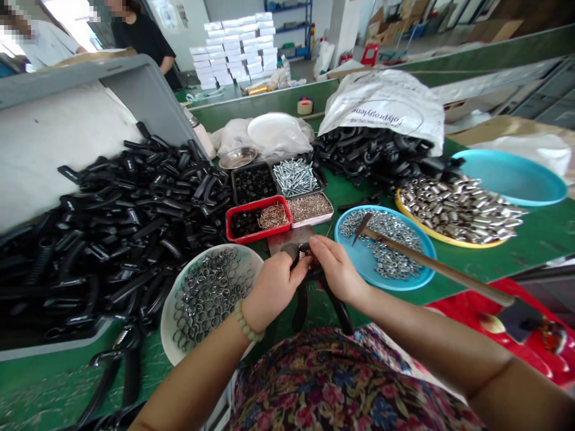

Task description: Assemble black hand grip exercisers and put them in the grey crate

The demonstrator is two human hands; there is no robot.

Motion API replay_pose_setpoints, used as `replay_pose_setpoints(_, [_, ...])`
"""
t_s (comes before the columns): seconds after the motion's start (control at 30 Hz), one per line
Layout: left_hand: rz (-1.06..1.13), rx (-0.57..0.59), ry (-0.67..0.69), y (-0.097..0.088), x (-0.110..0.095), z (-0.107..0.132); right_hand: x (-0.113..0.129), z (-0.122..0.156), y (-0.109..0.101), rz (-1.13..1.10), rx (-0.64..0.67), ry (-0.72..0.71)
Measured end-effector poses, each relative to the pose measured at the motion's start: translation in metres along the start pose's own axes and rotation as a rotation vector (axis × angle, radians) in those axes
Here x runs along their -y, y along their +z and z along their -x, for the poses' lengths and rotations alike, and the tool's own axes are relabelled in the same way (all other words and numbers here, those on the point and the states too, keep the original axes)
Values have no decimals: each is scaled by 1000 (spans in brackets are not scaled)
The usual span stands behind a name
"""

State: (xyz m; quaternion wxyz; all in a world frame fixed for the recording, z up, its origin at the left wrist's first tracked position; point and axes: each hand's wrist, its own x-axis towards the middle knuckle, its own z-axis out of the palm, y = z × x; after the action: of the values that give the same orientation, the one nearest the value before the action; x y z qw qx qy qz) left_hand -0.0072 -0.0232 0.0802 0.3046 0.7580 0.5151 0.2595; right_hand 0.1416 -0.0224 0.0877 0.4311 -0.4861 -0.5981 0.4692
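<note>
My left hand (272,288) and my right hand (336,269) meet over a black plastic spring clamp (314,302), pinching its jaw end, where a small metal spring shows. Its handles hang down toward me. A flat steel plate (285,239) lies just beyond my fingers. Near my left hand, a white plate of steel rings (209,299) sits beside a large heap of black clamp parts (121,221). Close to my right hand, a blue plate of steel nuts (381,245) has a wooden-handled blade (431,263) lying across it.
A red tray (258,218) and several small trays of screws and parts stand on the green table (530,239). Beyond are a yellow plate of metal sleeves (453,209), a white polypropylene sack (381,105) and a teal plate (512,176). A co-worker (139,36) stands at the far left.
</note>
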Motion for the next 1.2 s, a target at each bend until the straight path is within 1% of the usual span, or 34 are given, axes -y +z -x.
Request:
replay_pose_setpoints(0.03, [33,-19,-15,2,0,2,-2,2,3,-11,-22,-5])
replay_pose_setpoints(0.07, [61,-27,-28,3,1,3,-5,3,4,-13,-14,-6])
replay_pose_setpoints(0.13, [118,-29,-53,-1,5,6,-13,-6,1,24,74,-29])
replay_pose_setpoints(0.17, [152,-22,-56,-6,8,6,-19,-17,-2,82,136,-64])
replay_pose_setpoints(0.23, [198,-46,-40,-15,14,7,-29,-49,-9,363,248,-171])
replay_pose_setpoints(0.27, [185,-79,-21,-16,16,7,-34,-69,-10,557,268,-233])
replay_pose_setpoints(0.3, [137,-112,4,-15,19,8,-37,-90,-10,791,273,-285])
replay_pose_setpoints(0.33, [58,-130,31,-11,21,8,-39,-111,-7,904,270,-312])
replay_pose_setpoints(0.37, [-41,-119,57,-3,23,9,-41,-130,-2,989,274,-338])
replay_pose_setpoints(0.4, [-146,-71,80,6,26,9,-41,-146,4,1047,286,-355])
replay_pose_setpoints(0.47, [-314,92,127,25,31,8,-43,-169,17,1115,319,-385])
replay_pose_setpoints(0.5, [-363,167,155,31,35,6,-43,-175,23,1151,338,-399])
replay_pose_setpoints(0.53, [-393,218,182,32,39,1,-44,-179,27,1178,356,-412])
replay_pose_setpoints(0.57, [-413,233,195,29,44,-8,-46,-181,29,1197,372,-426])
replay_pose_setpoints(0.63, [-463,167,143,12,56,-33,-48,-180,29,1213,392,-455])
replay_pose_setpoints(0.7, [-556,23,-25,-12,70,-68,-50,-177,25,1208,390,-476])
replay_pose_setpoints(0.73, [-571,5,-59,-22,77,-86,-50,-175,23,1200,381,-481])
replay_pose_setpoints(0.8, [-573,17,-89,-35,89,-115,-49,-172,19,1174,355,-482])
replay_pose_setpoints(0.87, [-553,41,-81,-37,98,-131,-48,-169,15,1128,331,-470])
replay_pose_setpoints(0.93, [-537,39,-77,-32,103,-136,-47,-165,11,1061,304,-438])
replay_pose_setpoints(1.03, [-505,-1,-76,-25,107,-132,-51,-149,-3,963,235,-366])
replay_pose_setpoints(1.13, [-453,-59,-79,-24,112,-129,-63,-118,-26,738,207,-261])
replay_pose_setpoints(1.2, [-421,-95,-80,-24,114,-131,-72,-95,-44,539,254,-134])
